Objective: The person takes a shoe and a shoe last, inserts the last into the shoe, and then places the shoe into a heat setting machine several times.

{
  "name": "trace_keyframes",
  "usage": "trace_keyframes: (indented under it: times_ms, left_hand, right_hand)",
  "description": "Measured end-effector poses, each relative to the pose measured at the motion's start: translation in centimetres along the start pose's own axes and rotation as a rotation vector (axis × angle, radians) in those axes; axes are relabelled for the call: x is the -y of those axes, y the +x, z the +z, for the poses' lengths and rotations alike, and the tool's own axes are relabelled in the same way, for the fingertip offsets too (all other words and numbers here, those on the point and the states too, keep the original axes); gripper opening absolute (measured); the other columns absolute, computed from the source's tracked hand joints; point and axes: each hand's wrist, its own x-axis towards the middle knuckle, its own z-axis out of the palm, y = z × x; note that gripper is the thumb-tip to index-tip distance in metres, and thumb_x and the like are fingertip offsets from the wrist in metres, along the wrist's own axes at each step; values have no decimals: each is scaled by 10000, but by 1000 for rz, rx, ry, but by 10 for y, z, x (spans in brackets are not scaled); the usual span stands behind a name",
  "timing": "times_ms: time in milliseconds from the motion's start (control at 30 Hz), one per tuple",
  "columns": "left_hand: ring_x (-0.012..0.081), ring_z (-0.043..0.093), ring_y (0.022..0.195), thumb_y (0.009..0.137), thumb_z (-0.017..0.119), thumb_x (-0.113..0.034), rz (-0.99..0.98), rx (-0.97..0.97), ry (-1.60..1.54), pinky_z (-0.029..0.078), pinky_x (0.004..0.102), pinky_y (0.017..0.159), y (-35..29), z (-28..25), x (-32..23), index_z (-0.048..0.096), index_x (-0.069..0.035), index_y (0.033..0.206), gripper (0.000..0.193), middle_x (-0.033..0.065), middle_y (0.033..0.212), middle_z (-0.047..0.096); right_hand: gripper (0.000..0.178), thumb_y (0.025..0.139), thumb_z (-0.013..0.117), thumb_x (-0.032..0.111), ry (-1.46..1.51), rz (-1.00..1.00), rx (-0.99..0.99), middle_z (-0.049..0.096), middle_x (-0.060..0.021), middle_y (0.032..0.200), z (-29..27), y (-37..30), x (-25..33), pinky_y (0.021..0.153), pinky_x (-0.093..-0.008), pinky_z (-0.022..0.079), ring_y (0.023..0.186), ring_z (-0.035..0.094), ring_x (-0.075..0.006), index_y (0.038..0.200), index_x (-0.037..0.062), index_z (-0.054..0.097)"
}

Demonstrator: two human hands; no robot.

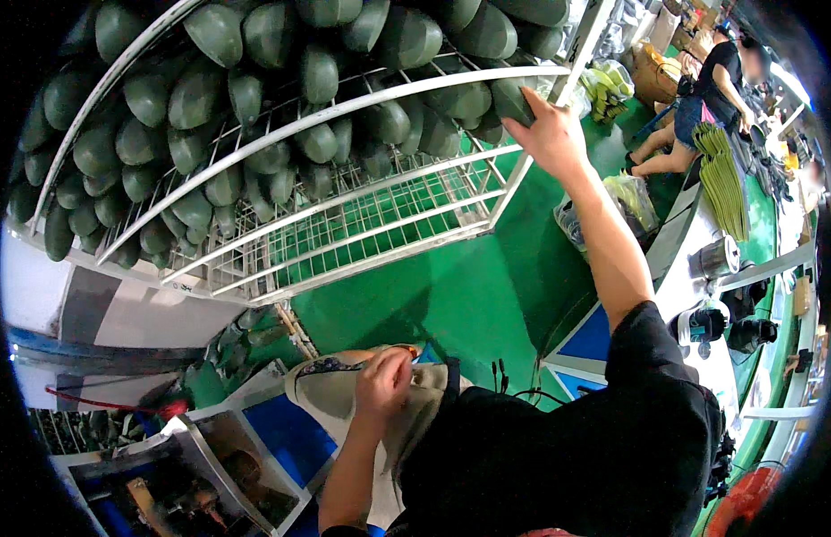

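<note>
A white metal rack (371,94) fills the upper left, its tiers crowded with dark green shoe lasts (322,76). My right arm stretches up to the rack's right end. There my right hand (551,134) has thumb and forefinger against the end shoe last (510,100), just under the curved rail; its other fingers are partly hidden. Low in front of my body, over the beige trousers (330,385), my left hand (384,383) is closed with curled fingers. What it holds, if anything, I cannot make out.
A grey tray of tools (156,492) stands lower left. Along the right runs a workbench (679,237) with a metal canister (718,258) and dark green strips (721,179). Plastic bags (626,201) lie on the green floor. Another person (715,89) stands bent at the upper right.
</note>
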Motion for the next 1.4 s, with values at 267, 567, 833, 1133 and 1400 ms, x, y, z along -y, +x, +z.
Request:
trace_keyframes:
  times_ms: [267,567,833,1133,1400]
  left_hand:
    - [302,690,898,927,650,-160,-309,-79,-169,561,392,756,-30,25,-11,691,-24,1000,160,145,1022,704]
    - [184,683,889,964,614,-159,-614,-91,-388,531,304,782,-59,12,10,696,-21,1051,183,103,969,723]
    - [149,674,840,974,639,-217,-717,-129,-555,519,289,762,-57,31,33,692,-25,1094,234,105,909,719]
    - [130,651,834,998,606,-256,-659,-197,-669,506,287,751,-70,42,57,689,-9,1065,269,64,900,701]
    - [127,586,837,1035,535,-214,-682,-223,-982,483,284,831,-72,10,53,690,23,1047,284,41,904,661]
  right_hand:
    - [471,800,720,433,-104,133,14,707,-195,798,26,34,4,747,-445,560,786,696,-376,1102,71,706]
    - [945,826,793,448,90,286,-518,377,-301,1456,80,12,-12,1113,-466,320,1334,412,-394,1456,-87,334]
    - [1143,933,698,311,214,415,-588,244,-315,1548,139,47,-16,1113,-421,338,1388,370,-390,1502,-44,-228]
    - [828,876,664,169,-56,221,-526,340,-282,1515,170,-4,-19,1150,-467,343,1405,340,-423,1519,-67,199]
    - [739,947,585,220,15,388,-245,229,-410,1499,182,-46,8,1084,-527,376,1326,381,-537,1545,2,209]
